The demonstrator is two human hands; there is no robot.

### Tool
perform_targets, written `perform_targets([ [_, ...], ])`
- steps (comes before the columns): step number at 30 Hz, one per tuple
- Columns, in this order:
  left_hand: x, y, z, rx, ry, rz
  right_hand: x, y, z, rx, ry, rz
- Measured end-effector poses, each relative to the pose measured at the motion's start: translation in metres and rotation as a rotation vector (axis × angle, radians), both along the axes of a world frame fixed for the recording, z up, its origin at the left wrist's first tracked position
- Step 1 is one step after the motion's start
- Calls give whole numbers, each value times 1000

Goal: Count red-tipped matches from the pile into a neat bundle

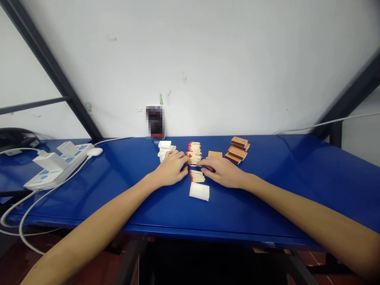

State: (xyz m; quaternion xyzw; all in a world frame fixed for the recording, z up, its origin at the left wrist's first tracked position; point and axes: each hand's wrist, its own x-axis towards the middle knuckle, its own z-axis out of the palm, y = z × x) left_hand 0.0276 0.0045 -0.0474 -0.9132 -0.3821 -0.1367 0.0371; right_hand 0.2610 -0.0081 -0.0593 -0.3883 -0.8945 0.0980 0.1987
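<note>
A pile of red-headed matches (194,152) lies on the blue table between my hands. My left hand (171,168) rests at the red-head side, index fingertip touching the pile's near end, thumb apart from the fingers. From the other side, my right hand (222,170) reaches in with its index finger at the plain ends and its thumb apart. Nearer to me lies a smaller, neater row of matches (197,176). A white matchbox tray (199,191) sits just in front of that row. More white trays (165,145) are behind my left hand, which partly hides them.
An orange matchbox sleeve (215,154) lies beyond my right hand, with several stacked matchbox sleeves (237,150) to its right. A phone (155,122) leans on the wall. At left stand a power strip (59,166) and white cables (71,176). The blue table (166,209) ends in front of me.
</note>
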Motion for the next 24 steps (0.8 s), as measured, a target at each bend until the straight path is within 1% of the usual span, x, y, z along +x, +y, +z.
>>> perform_targets([
  [5, 0, 0, -1, 1, -12, 10, 0, -1, 0, 3, 27, 9],
  [18, 0, -1, 2, 7, 0, 40, -1, -1, 2, -2, -19, -22],
  [24, 0, -1, 1, 7, -4, 36, 0, -1, 1, 10, -19, 0],
])
